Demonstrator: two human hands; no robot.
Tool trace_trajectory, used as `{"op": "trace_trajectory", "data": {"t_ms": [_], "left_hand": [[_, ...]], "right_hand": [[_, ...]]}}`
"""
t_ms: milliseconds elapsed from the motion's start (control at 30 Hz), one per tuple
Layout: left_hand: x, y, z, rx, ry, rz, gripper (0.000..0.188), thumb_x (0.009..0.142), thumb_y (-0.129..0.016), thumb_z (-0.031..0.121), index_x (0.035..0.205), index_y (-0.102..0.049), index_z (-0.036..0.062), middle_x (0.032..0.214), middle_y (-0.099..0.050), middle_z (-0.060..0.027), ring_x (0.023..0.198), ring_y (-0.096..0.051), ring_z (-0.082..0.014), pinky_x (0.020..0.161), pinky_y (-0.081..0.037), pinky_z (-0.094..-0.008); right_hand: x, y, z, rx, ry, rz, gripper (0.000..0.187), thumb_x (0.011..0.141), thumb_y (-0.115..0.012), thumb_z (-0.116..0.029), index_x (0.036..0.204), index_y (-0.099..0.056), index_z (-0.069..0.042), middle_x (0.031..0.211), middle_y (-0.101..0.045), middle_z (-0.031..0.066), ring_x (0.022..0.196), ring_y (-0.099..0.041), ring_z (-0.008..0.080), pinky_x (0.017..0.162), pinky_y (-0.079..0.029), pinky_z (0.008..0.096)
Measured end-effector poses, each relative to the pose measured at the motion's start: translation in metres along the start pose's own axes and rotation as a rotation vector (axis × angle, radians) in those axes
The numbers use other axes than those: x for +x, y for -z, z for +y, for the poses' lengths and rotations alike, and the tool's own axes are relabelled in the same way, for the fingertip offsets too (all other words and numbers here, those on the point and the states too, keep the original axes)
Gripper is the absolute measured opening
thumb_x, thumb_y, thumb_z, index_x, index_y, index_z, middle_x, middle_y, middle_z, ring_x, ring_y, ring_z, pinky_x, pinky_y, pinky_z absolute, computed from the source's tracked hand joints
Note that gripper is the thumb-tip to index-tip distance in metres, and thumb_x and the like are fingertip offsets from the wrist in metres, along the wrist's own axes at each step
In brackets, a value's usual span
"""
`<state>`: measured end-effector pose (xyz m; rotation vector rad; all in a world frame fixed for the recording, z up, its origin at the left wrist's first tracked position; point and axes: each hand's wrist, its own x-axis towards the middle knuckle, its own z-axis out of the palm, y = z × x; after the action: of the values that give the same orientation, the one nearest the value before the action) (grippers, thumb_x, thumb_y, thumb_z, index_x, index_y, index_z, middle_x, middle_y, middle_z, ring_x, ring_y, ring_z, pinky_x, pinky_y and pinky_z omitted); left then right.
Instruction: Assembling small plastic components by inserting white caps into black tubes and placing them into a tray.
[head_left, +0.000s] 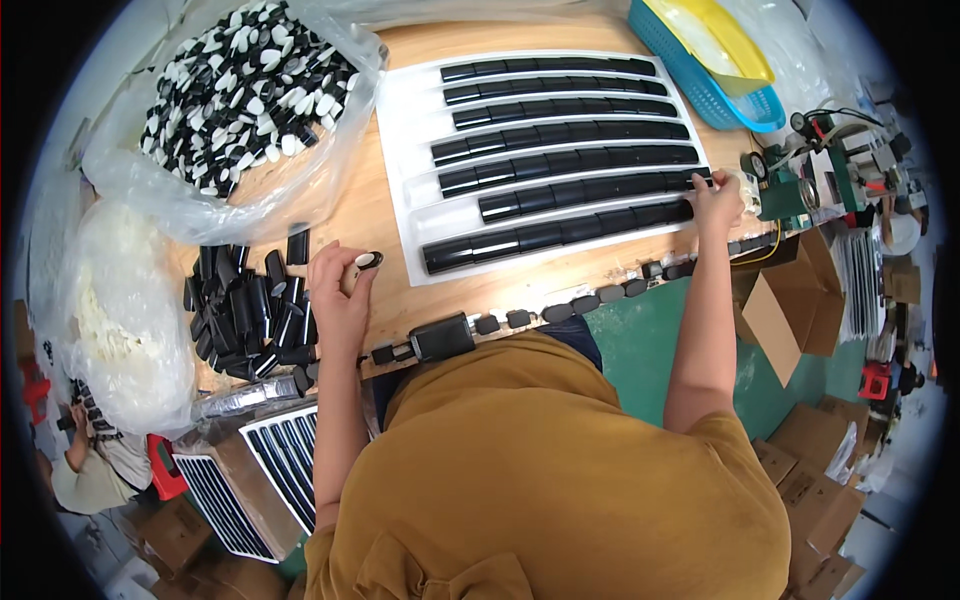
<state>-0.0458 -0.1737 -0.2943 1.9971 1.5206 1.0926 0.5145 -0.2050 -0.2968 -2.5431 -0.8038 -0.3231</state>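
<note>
- The left hand (338,290) pinches one small black oval cap with a white face (368,261) between thumb and fingertips, beside the loose heap of glossy black plastic tubes (245,310), within easy reach.
- The right hand (716,195) closes its fingers on the end of a tube row on the white grooved tray (405,120); the grooves keep the rows aligned.
- The clear plastic bag (130,170) holds black-and-white caps.
- The blue mesh basket (690,80) holds a yellow tray.

Our wooden workbench (370,215)

On it we see a white tray (405,135) of black tubes, a loose pile of black caps (250,310), a clear bag (215,195) and a blue basket (700,85).
</note>
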Motion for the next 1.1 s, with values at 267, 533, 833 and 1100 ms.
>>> {"op": "trace_trajectory", "data": {"t_ms": [267, 533, 833, 1100], "left_hand": [[-0.008, 0.011, -0.006, 0.046, -0.091, -0.014, 0.026, 0.073, -0.078, 0.003, 0.097, -0.068, 0.0059, 0.105, -0.066, -0.0126, 0.113, -0.058, -0.0356, 0.099, -0.044, -0.0435], [-0.012, 0.005, -0.007, -0.041, -0.108, 0.015, 0.035, 0.068, -0.081, 0.002, 0.1, -0.066, 0.0049, 0.105, -0.065, -0.0109, 0.115, -0.056, -0.0347, 0.099, -0.043, -0.0439], [-0.019, 0.002, -0.013, -0.042, -0.067, 0.005, 0.039, 0.069, -0.082, 0.002, 0.104, -0.064, 0.004, 0.109, -0.063, -0.0102, 0.121, -0.053, -0.0341, 0.102, -0.041, -0.0436], [0.01, 0.023, 0.005, -0.797, 0.396, 0.037, 0.02, 0.095, -0.059, 0.005, 0.114, -0.06, 0.0027, 0.116, -0.061, -0.0109, 0.114, -0.055, -0.03, 0.102, -0.042, -0.0377]], "right_hand": [[-0.085, 0.069, -0.132, 1.013, 0.304, -0.342, 0.036, 0.09, -0.076, -0.012, 0.121, -0.064, 0.002, 0.104, -0.069, 0.0071, 0.093, -0.064, 0.0122, 0.081, -0.052, 0.026], [-0.255, 0.083, -0.266, 0.9, 1.202, -0.74, 0.031, 0.078, -0.075, -0.005, 0.108, -0.066, -0.008, 0.099, -0.066, 0.0099, 0.093, -0.062, 0.0316, 0.078, -0.052, 0.0377], [-0.277, 0.057, -0.277, 0.701, 1.384, -0.726, 0.029, 0.075, -0.073, -0.006, 0.102, -0.065, -0.009, 0.094, -0.063, 0.0078, 0.093, -0.059, 0.0318, 0.08, -0.052, 0.0412], [-0.28, 0.059, -0.278, 0.581, 1.439, -0.684, 0.03, 0.073, -0.074, -0.008, 0.102, -0.066, -0.008, 0.094, -0.061, 0.0081, 0.094, -0.059, 0.0286, 0.077, -0.052, 0.0397]]}}
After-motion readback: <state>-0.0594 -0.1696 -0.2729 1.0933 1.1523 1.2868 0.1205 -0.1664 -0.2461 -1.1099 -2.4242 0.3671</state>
